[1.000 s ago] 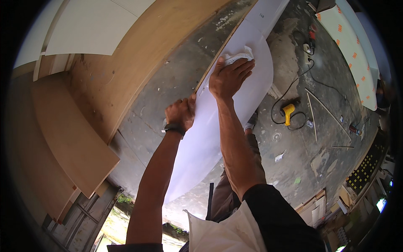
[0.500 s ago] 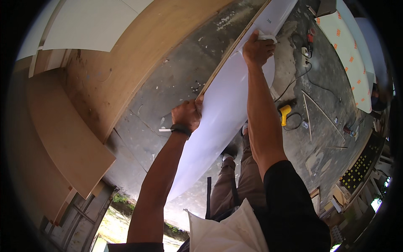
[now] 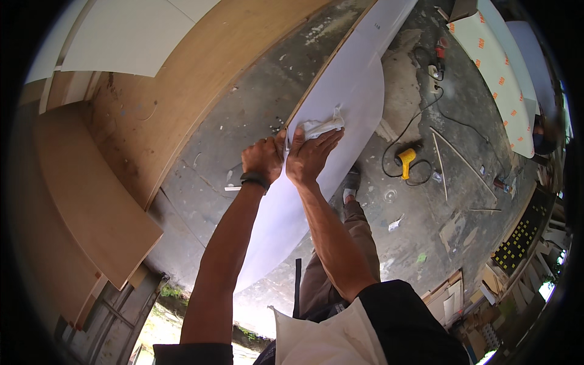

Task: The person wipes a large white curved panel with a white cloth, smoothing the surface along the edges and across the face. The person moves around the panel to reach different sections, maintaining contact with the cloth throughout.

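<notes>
A long white laminate sheet runs diagonally in front of me, its far part along the thin wooden edge of a board. My left hand grips that edge, fingers curled over it, with a dark band on the wrist. Right beside it, my right hand presses a crumpled white cloth against the sheet, with its fingers lying over the cloth. The sheet's near part hangs down past my forearms. What lies under the right palm is hidden.
A large brown wooden panel curves along the left. On the floor at right are a yellow heat gun, a red power tool, a power strip, cables and thin strips. A sheet with orange print leans far right.
My right hand has slid the cloth from the far part of the sheet back toward me, beside my left hand. The left hand keeps its grip, shifting only slightly.
</notes>
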